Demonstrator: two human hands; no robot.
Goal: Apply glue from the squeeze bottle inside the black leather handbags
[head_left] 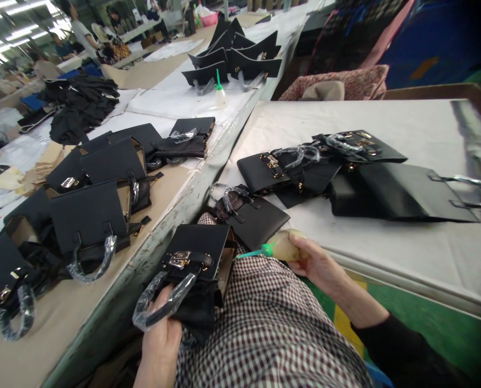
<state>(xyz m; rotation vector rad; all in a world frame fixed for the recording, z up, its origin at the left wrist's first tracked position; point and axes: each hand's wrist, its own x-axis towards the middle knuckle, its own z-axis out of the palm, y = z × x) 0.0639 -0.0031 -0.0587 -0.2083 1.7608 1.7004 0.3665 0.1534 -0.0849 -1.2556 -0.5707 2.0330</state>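
Note:
A small black handbag (202, 238) with gold hardware rests on my lap, tilted, its plastic-wrapped handle pointing toward me. My left hand (162, 330) grips the bag from below, its fingers partly hidden behind the handle and the black material. In my right hand (319, 263) is a squeeze bottle (286, 246) of pale yellowish liquid, lying nearly level. The bottle's long green nozzle points left, its tip near the bag's open side, where a beige inside shows. I cannot tell whether the tip touches the bag. A checked cloth (273, 318) covers my lap.
Several black bags (89, 218) crowd the left table (159, 215). More bags (260, 170) lie on the white right table (402, 253), one bag (260, 218) overhanging its edge. Another green-nozzled bottle (220, 98) stands farther back near black panels (252, 67). People work in the background.

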